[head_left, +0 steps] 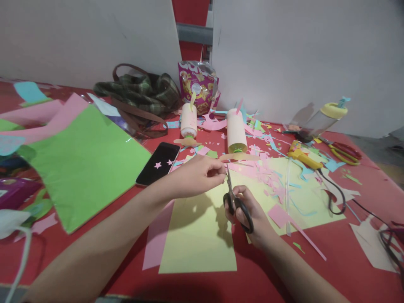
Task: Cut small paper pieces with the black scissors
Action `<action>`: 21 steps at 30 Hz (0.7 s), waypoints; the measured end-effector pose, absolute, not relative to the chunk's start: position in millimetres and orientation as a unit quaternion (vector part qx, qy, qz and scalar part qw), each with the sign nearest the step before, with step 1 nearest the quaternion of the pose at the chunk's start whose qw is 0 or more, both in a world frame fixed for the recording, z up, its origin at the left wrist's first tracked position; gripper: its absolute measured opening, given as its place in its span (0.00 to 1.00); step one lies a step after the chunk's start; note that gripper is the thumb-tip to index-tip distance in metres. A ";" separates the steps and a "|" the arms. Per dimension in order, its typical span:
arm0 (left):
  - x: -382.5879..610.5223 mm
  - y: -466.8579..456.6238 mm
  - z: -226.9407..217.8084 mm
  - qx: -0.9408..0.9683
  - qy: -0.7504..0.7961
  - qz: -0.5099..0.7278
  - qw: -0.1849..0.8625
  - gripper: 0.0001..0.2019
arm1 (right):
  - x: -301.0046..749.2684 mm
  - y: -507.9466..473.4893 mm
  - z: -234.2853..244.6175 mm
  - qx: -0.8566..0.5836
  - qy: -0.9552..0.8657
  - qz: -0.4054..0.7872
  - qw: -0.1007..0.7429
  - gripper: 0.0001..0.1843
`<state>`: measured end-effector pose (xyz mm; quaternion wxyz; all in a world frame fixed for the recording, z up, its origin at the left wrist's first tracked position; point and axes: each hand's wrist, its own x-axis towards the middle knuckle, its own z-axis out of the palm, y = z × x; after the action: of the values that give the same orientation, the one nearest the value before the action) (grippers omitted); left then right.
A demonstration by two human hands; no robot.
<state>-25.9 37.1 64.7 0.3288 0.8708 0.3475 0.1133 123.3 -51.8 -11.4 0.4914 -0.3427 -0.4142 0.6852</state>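
Note:
Black-handled scissors are in my right hand, fingers through the loops and blades pointing up and away. Close to the blade tips, my left hand is closed in a pinch; whatever lies between its fingertips is too small or hidden to tell. Below both hands lies a pale yellow paper sheet, partly over a pink sheet. Just beyond my hands stands a cream paper-wrapped cylinder with a pink strip on top. To its left is a smaller wrapped bottle with a yellow strip.
A phone with small pink stars on it lies left of my hands, beside a large green sheet. On the right are a yellow glue gun, red-and-yellow scissors and a tilted clear bottle. Paper scraps litter the red table.

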 end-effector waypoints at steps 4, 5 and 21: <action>-27.0 36.8 65.1 0.867 0.350 0.111 0.336 0.09 | 122.9 -50.7 -10.5 -0.362 -0.397 0.681 0.498 0.16; -27.2 36.8 65.2 0.866 0.351 0.111 0.338 0.09 | 122.8 -50.2 -10.6 -0.369 -0.392 0.677 0.501 0.15; -15.2 23.1 49.9 0.889 0.253 0.043 0.380 0.08 | 123.0 -46.5 -8.2 -0.427 -0.357 0.586 0.589 0.19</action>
<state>-15.2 23.1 49.9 0.3799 0.8888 0.2525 0.0429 123.0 -46.5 -8.2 0.5891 -0.4269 -0.3567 0.5861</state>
